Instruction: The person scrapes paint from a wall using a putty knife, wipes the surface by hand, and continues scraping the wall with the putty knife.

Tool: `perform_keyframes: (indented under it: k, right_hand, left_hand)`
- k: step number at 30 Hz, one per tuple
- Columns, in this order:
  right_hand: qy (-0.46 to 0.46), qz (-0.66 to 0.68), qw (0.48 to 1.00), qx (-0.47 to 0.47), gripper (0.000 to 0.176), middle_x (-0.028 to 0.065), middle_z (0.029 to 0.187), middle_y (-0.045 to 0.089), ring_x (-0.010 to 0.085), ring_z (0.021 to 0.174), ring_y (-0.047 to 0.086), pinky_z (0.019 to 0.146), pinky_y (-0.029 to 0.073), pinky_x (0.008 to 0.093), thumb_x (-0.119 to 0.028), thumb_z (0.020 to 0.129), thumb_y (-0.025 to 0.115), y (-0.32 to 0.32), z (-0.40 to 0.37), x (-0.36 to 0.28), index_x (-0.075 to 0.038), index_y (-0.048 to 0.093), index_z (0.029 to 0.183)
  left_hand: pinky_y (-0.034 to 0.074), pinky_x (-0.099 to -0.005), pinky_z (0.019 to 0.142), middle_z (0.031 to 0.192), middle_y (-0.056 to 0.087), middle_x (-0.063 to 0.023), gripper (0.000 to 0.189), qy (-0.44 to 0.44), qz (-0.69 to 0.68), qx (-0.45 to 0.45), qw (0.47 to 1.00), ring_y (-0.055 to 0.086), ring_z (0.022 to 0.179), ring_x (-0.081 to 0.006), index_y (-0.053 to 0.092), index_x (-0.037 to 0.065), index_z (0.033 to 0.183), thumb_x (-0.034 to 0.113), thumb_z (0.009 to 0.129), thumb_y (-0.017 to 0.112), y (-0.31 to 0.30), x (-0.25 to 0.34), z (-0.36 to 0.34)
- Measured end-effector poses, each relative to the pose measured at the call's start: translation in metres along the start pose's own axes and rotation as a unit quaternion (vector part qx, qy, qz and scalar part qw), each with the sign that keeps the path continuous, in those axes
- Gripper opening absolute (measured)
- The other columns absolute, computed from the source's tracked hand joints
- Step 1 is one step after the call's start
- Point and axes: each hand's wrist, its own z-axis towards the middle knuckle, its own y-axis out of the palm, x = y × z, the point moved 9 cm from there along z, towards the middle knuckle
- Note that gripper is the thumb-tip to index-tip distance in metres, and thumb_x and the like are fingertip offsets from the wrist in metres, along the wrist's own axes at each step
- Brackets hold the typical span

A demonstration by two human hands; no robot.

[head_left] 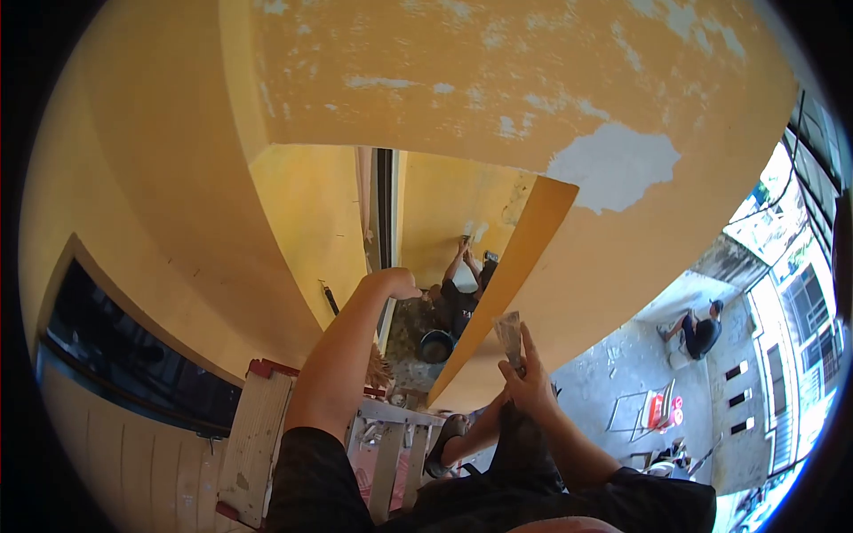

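My right hand (531,384) is closed round a flat scraper (508,336), its blade pointing up in front of the yellow wall edge. My left hand (402,283) is raised at the end of the bent left arm, near the doorway; its fingers are mostly hidden, so what it touches or holds cannot be made out. Above both hands is a yellow wall (426,98) with scraped pale streaks and a large grey-white bare patch (613,167).
Below me are a wooden ladder or scaffold (388,466) and a wooden board (253,444). A co-worker (458,302) reaches up beyond the doorway near a black bucket (435,346). Another person (704,333) sits at right, past a folding chair (656,409).
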Motion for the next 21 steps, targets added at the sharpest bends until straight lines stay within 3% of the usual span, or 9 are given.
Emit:
perform_keyframes:
  k: [1, 3, 7, 9, 11, 17, 20, 21]
  right_hand:
    - [0.006, 0.005, 1.0, 0.004, 0.074, 0.0125, 0.092, 0.064, 0.0154, 0.066, 0.058, 0.061, 0.047, 0.0278, -0.01, 0.082, 0.059, 0.003, 0.004, -0.001, -0.014, 0.017, 0.143]
    - [-0.069, 0.023, 0.996, 0.056, 0.071, 0.009, 0.08, 0.059, 0.0085, 0.048, 0.049, 0.046, 0.042, 0.0241, -0.007, 0.084, 0.055, -0.002, 0.006, -0.014, -0.013, 0.017, 0.143]
    - [-0.078, 0.024, 0.995, 0.055, 0.069, 0.0099, 0.084, 0.06, 0.0076, 0.047, 0.048, 0.043, 0.04, 0.0228, -0.004, 0.085, 0.052, -0.017, 0.02, -0.035, -0.013, 0.016, 0.143]
    - [-0.085, 0.121, 0.987, 0.059, 0.063, 0.0059, 0.082, 0.058, 0.0068, 0.048, 0.049, 0.042, 0.039, 0.0223, -0.005, 0.087, 0.052, -0.029, 0.028, -0.052, -0.01, 0.021, 0.142]
    - [-0.114, 0.148, 0.979, 0.078, 0.062, 0.0058, 0.082, 0.057, 0.0062, 0.046, 0.047, 0.041, 0.038, 0.0214, -0.004, 0.088, 0.05, -0.041, 0.041, -0.067, -0.01, 0.021, 0.142]
    - [-0.187, 0.237, 0.942, 0.145, 0.061, 0.008, 0.086, 0.058, 0.0043, 0.048, 0.044, 0.043, 0.037, 0.0197, -0.001, 0.088, 0.049, -0.064, 0.05, -0.107, -0.01, 0.022, 0.142]
    - [-0.192, 0.197, 0.953, 0.129, 0.06, 0.0111, 0.095, 0.061, 0.0068, 0.051, 0.049, 0.045, 0.038, 0.0201, -0.001, 0.087, 0.05, -0.063, 0.055, -0.119, -0.01, 0.026, 0.141]
    - [-0.194, 0.203, 0.95, 0.134, 0.06, 0.0111, 0.095, 0.061, 0.0068, 0.051, 0.049, 0.045, 0.038, 0.0201, -0.001, 0.087, 0.05, -0.064, 0.061, -0.121, -0.01, 0.026, 0.141]
  left_hand:
    - [0.046, -0.0392, 0.081, 0.098, 0.063, -0.0198, 0.046, -0.001, -0.011, 0.019, 1.0, 0.061, 0.093, -0.0332, 0.066, 0.003, 0.097, 0.044, 0.081, 0.054, -0.004, 0.003, -0.004]
    - [0.046, -0.0382, 0.081, 0.099, 0.063, -0.0207, 0.047, 0.011, -0.021, 0.001, 1.0, 0.061, 0.093, -0.0331, 0.066, 0.003, 0.097, 0.045, 0.082, 0.052, -0.005, 0.013, -0.01]
    - [0.047, -0.0349, 0.08, 0.098, 0.063, -0.0205, 0.057, 0.013, -0.091, 0.028, 0.995, 0.062, 0.09, -0.0302, 0.064, 0.002, 0.101, 0.053, 0.086, 0.044, -0.013, 0.047, -0.016]
    - [0.045, -0.0359, 0.086, 0.115, 0.058, -0.016, 0.059, 0.072, -0.285, 0.012, 0.956, 0.06, 0.096, -0.0261, 0.048, 0.004, 0.126, 0.051, 0.091, 0.04, -0.016, 0.091, -0.023]
    - [0.046, -0.0328, 0.084, 0.113, 0.058, -0.0135, 0.057, 0.142, -0.462, 0.011, 0.875, 0.06, 0.092, -0.0205, 0.044, 0.004, 0.129, 0.048, 0.093, 0.038, -0.035, 0.144, -0.053]
    - [0.047, -0.0283, 0.079, 0.102, 0.059, -0.0107, 0.061, 0.237, -0.415, 0.087, 0.874, 0.06, 0.085, -0.0163, 0.046, 0.001, 0.125, 0.051, 0.091, 0.041, -0.049, 0.185, -0.073]
    - [0.048, -0.028, 0.077, 0.102, 0.059, -0.0105, 0.06, 0.227, -0.43, 0.115, 0.866, 0.06, 0.085, -0.0163, 0.048, -0.001, 0.123, 0.049, 0.091, 0.043, -0.075, 0.187, -0.08]
    - [0.048, -0.0247, 0.07, 0.095, 0.058, -0.0076, 0.052, 0.221, -0.455, 0.136, 0.852, 0.06, 0.082, -0.014, 0.052, -0.001, 0.117, 0.044, 0.092, 0.045, -0.087, 0.188, -0.083]
